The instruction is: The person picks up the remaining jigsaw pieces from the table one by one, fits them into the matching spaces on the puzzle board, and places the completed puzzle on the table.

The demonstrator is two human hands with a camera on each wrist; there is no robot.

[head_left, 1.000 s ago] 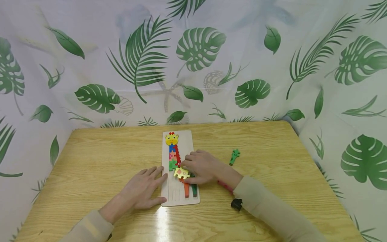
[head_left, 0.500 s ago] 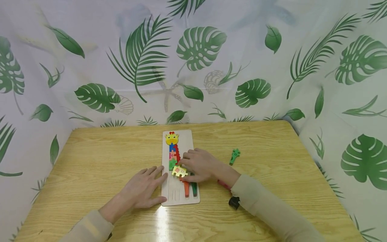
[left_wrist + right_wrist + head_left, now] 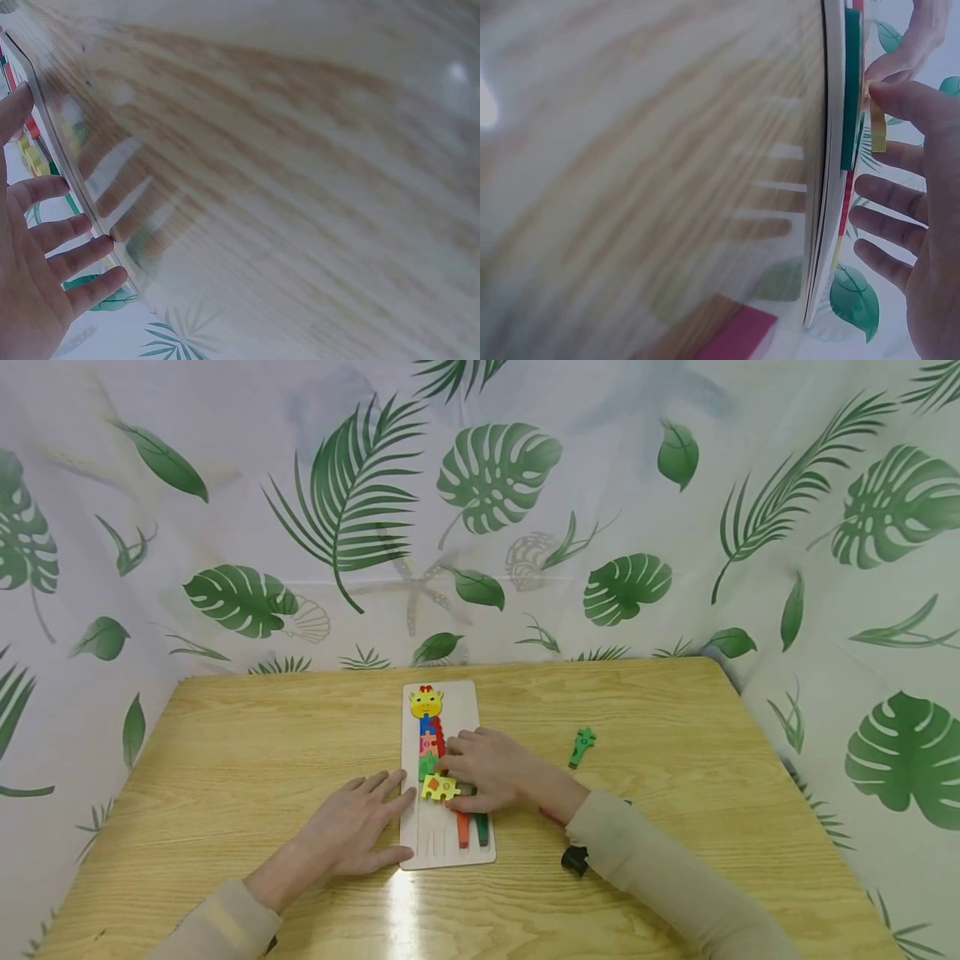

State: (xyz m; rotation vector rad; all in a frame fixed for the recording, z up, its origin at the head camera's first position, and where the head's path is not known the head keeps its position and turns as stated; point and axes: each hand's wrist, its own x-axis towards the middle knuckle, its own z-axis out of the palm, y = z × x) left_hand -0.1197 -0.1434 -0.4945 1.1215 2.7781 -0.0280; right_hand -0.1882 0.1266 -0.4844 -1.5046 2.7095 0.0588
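A pale wooden puzzle board [image 3: 459, 697] lies on the table, a yellow giraffe head [image 3: 426, 702] at its far end. Blue, pink, green and red pieces form a neck below the head. My right hand [image 3: 498, 772] pinches a yellow puzzle piece [image 3: 439, 787] between thumb and index finger, just over the board; the right wrist view shows this piece [image 3: 878, 127] raised above the board's surface. An orange leg piece [image 3: 462, 832] and a dark green leg piece [image 3: 482, 832] are partly covered by that hand. My left hand [image 3: 356, 827] rests with spread fingers against the board's left edge.
A loose green piece [image 3: 582, 747] lies on the table right of the board. Beside the right forearm is a magenta piece [image 3: 739, 334], mostly hidden in the head view. A leaf-print cloth [image 3: 495, 477] hangs behind and beside the table [image 3: 262, 735].
The right hand has carried the yellow piece a little to the left, towards the space below the green neck piece. My left hand has stayed in place.
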